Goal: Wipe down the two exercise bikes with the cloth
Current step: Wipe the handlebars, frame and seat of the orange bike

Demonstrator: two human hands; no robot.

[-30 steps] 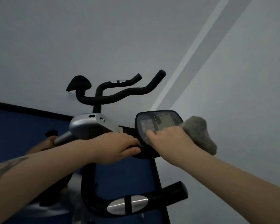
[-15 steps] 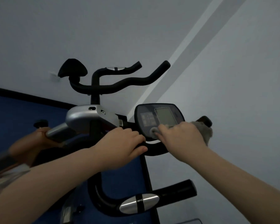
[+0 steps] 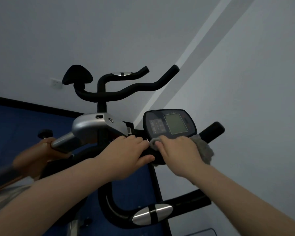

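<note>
Both hands work at the console (image 3: pixel 170 123) of the near exercise bike, which serves as the reference point: the right hand (image 3: pixel 179 152) presses a bunched grey cloth (image 3: pixel 203 149) against the console's lower edge, fingers clamped over the fabric, one end of the cloth poking out toward the left hand and the rest hanging off the far side of the knuckles, while the left hand (image 3: pixel 126 155) is wrapped around the black handlebar (image 3: pixel 211 132) just left of and below the console, steadying the frame, its fingertips nearly meeting the cloth. Nearer the wearer than the console, a lower black grip with a silver sensor pad (image 3: pixel 152 213) curves across, apparently untouched for now. Directly above the right hand the console face and its grey screen tilt toward the camera, so the next stroke probably runs upward and away, and the right hand is the one placed to make it. Left of the console sits a silver housing (image 3: pixel 95 125). Beyond it, well apart and against the pale wall, stands the second bike's handlebar (image 3: pixel 129 89), its long bar running left to right, out of reach of either hand from this stance
</note>
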